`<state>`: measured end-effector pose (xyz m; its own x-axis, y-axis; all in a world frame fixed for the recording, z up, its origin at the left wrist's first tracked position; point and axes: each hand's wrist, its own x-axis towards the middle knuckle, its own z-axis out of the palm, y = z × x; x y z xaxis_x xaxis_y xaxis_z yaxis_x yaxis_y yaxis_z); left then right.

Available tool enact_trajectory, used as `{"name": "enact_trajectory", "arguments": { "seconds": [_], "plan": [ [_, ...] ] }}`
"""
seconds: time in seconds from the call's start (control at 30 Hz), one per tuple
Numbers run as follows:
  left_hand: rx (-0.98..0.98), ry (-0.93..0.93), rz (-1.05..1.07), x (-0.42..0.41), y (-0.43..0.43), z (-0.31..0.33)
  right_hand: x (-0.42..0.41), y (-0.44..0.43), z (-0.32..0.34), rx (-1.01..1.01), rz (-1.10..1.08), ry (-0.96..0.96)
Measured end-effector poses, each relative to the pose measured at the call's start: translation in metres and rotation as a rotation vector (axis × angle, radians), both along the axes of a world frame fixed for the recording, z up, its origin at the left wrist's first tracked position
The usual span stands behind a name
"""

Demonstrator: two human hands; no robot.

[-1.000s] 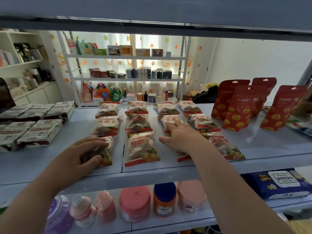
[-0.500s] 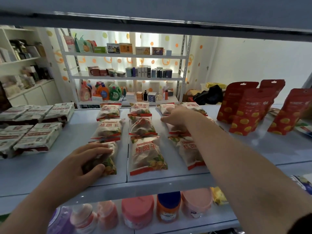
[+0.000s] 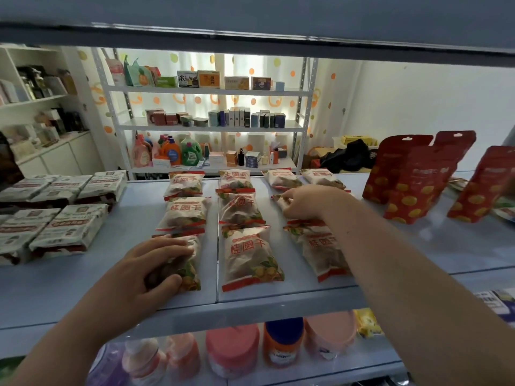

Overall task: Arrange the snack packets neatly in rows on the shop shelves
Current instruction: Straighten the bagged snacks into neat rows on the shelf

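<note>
Several clear snack packets with red lettering lie in rows on the pale blue shelf (image 3: 83, 280). My left hand (image 3: 150, 267) rests flat on the front packet of the left row (image 3: 189, 263), fingers curled over it. Behind it lie two more packets (image 3: 185, 211). The middle row ends in a front packet (image 3: 249, 256) that nothing touches. My right hand (image 3: 303, 201) reaches to the third row and pinches the middle packet (image 3: 280, 200) there. My right forearm crosses over that row's front packet (image 3: 320, 250). A fourth-row packet (image 3: 323, 176) lies at the back.
White and brown flat packs (image 3: 67, 227) are stacked at the shelf's left. Red standing pouches (image 3: 415, 185) lean at the right. Bottles and pink-lidded jars (image 3: 232, 349) stand on the shelf below. Another shelf edge (image 3: 250, 37) hangs overhead. A far rack holds boxes and detergent bottles.
My right hand left the third row's front packet, reached back to the rear of that row, then settled on the middle packet. My left hand stayed on its packet.
</note>
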<state>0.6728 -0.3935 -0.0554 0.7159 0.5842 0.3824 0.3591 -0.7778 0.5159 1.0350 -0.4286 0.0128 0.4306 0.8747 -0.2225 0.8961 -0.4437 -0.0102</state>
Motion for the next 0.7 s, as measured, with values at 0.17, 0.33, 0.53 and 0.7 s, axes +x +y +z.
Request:
{"name": "enact_trajectory", "arguments": {
  "seconds": [0.17,0.33,0.53,0.7],
  "plan": [
    [0.005,0.009,-0.010,-0.001,0.003,-0.001,-0.007,-0.016,0.007,0.114,0.011,-0.013],
    [0.006,-0.004,-0.020,0.000,0.004,-0.003,-0.015,-0.066,0.013,0.126,0.020,-0.006],
    [0.019,0.016,-0.028,-0.003,0.012,-0.008,-0.028,-0.094,-0.010,0.112,0.036,-0.064],
    [0.054,0.015,-0.041,-0.003,0.022,-0.016,0.005,-0.108,-0.012,0.349,-0.041,-0.012]
  ]
}}
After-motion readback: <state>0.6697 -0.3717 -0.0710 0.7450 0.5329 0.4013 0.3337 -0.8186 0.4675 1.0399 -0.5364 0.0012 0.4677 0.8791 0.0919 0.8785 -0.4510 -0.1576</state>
